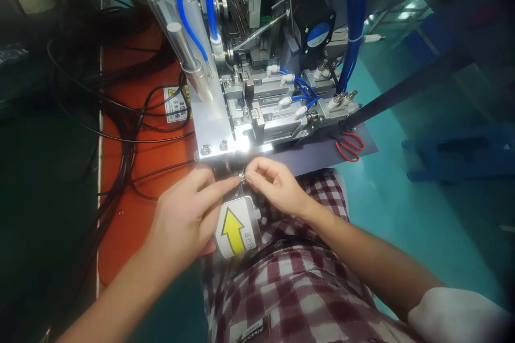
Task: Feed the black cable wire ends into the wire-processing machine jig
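My right hand (273,182) pinches a small, shiny metal part (242,177) between thumb and index finger at the machine's front edge. Its exact kind is too small to make out. From the left, my left hand (187,209) reaches in with its index finger stretched out, the tip touching or almost touching that part. The other left fingers bend downward and are partly hidden. Just below the fingertips is a metal plate with a white label and yellow arrow (233,228), beside the left hand. Beyond both hands stands the metal machine base (211,123).
Pneumatic cylinders (281,128) with blue air hoses (354,21) fill the machine. Red-handled pliers (350,147) lie on the grey mat (317,158) at right. Black cables (129,134) run across the orange surface (161,153). An apron in red-and-white check (298,289) covers my lap.
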Demonstrator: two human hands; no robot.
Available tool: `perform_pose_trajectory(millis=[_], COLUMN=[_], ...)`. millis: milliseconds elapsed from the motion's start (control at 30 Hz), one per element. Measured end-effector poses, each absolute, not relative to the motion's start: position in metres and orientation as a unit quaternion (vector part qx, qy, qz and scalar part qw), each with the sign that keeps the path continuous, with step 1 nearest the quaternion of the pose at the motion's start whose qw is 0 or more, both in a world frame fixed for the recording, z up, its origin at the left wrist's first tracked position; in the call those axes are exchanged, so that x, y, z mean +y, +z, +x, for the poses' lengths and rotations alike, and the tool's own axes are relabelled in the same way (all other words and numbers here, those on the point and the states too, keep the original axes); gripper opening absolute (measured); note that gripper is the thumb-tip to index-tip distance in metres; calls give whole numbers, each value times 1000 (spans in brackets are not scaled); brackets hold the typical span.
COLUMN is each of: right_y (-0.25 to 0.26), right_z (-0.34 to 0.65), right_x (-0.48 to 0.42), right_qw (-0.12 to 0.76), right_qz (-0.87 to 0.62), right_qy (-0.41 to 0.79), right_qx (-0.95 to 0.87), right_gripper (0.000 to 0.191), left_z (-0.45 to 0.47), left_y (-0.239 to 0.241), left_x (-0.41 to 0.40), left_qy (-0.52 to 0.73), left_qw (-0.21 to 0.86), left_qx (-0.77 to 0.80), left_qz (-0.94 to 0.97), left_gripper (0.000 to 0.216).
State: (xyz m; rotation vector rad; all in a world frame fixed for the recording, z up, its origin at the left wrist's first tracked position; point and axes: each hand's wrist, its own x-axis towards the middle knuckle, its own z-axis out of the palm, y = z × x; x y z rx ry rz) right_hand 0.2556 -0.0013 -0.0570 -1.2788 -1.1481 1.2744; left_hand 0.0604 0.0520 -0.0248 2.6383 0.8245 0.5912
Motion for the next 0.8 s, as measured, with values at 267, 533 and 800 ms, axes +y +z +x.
perform_pose_trajectory(millis=[267, 533, 800], right_y=[-62, -69, -73], right_z=[251, 253, 251], right_x=[-4, -6, -7], right_qw=[483, 476, 480], right_qz=[-543, -564, -564], right_qy=[528, 434, 356], right_qx=[-440, -517, -570], right_gripper=[27, 19, 18], left_z=[61, 59, 56], left_y=[-27, -33, -45], left_x=[50, 49, 45], left_qy=[213, 214, 228], left_qw=[103, 110, 142], left_qx=[270, 286, 319], left_qz=[933, 927, 909], left_gripper=[30, 31, 35])
